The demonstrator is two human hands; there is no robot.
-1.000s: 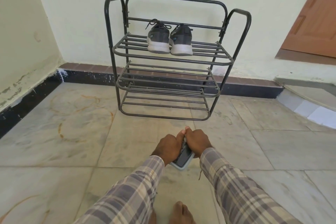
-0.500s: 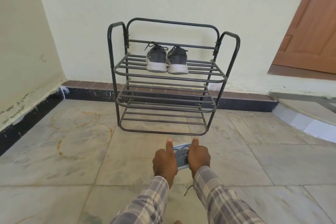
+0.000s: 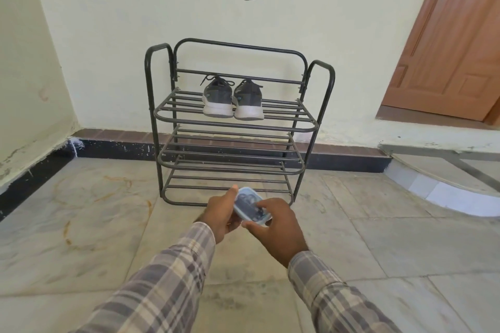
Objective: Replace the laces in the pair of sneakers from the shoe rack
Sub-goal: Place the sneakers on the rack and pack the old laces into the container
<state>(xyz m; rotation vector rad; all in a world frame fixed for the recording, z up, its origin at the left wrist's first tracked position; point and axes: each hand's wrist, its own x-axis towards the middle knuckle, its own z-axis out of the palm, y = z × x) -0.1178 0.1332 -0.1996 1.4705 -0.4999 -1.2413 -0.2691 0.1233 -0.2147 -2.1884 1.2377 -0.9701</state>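
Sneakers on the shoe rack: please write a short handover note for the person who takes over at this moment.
Left hand and right hand both hold the small blue-lidded box, lid on, dark contents, probably the new laces.
Grey sneakers stand side by side on the top shelf of the shoe rack, laced.
Done: nothing on the shoes yet.
Left: open box, fetch sneakers, unlace, relace both.

At frame centre, the sneakers sit side by side on my shoe rack's top shelf; door upper right.
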